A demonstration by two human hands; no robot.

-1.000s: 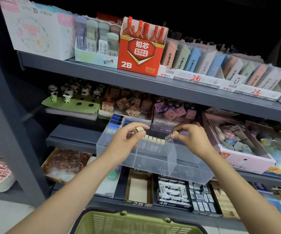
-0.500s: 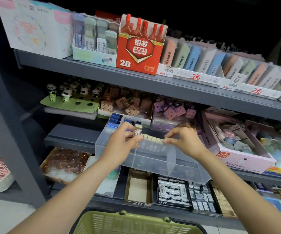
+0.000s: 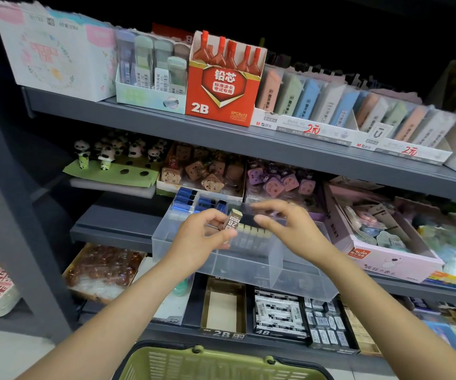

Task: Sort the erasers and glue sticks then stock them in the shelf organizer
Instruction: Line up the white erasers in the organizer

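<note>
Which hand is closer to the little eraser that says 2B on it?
Left. The left hand is pinching the 2B eraser between its fingers. The right hand is open just to the eraser's right, above the row of erasers, not touching it.

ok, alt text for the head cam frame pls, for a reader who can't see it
A person's left hand holds a 2B eraser over a row of erasers in a clear shelf organizer, while the right hand hovers open beside it. Stationery boxes fill the grey shelves around it; a green basket sits below.
</note>
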